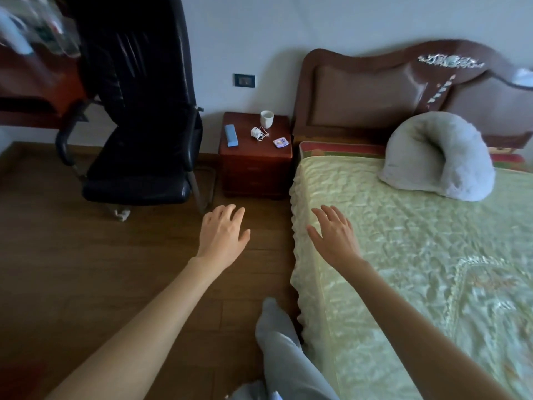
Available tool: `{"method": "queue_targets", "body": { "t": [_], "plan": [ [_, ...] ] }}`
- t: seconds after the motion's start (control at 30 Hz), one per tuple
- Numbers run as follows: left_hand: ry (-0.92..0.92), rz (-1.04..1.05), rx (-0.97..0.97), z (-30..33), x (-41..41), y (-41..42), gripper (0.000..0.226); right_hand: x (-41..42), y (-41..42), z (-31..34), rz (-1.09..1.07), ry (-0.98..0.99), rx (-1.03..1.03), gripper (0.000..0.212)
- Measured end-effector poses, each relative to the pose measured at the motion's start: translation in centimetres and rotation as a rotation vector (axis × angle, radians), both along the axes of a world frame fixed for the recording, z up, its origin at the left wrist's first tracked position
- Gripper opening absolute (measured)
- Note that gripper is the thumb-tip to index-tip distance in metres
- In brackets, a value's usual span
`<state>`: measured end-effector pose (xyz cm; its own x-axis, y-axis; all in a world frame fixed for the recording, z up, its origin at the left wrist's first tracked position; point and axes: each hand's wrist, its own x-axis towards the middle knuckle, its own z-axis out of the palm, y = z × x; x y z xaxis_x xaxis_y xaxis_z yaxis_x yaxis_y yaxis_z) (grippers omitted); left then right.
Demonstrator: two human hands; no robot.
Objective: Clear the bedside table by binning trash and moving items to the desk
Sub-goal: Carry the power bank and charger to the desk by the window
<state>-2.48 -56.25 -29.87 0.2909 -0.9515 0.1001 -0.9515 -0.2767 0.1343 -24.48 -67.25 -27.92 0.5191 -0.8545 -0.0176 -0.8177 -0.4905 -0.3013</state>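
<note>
Task looks barely begun; bedside counter (253, 157) carries all four items: white cup (266, 119) at the back, blue box (231, 135) on the left side, white cable bundle (257, 133) in the middle, small purple wrapper (280, 142) toward the bed (403, 241) side; wrapper is likely the trash. Left hand (222, 232) and right hand (334, 235) are held out short of the counter, each grip spread and holding nothing. Desk (34, 90) stands at upper left behind the black chair (138, 125); no bin in view; every item remains to be moved.
</note>
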Motion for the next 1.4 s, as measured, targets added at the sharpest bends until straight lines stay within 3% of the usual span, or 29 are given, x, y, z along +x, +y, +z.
{"method": "queue_targets", "body": {
  "t": [0.47, 0.97, 1.4],
  "plan": [
    [-0.001, 0.122, 0.003, -0.6, 10.8, -20.1, 0.052, 13.1, -23.1, -2.2, 0.084, 0.005, 0.026, 0.048],
    [0.004, 0.102, 0.019, -2.7, 21.7, -40.6, 0.053, 22.4, -40.8, -4.5, 0.009, 0.008, 0.014, 0.048],
    [0.046, 0.069, 0.114, -5.5, 31.5, -56.4, 0.050, 32.1, -54.1, -7.6, -0.093, -0.013, -0.003, 0.033]
  ]
}}
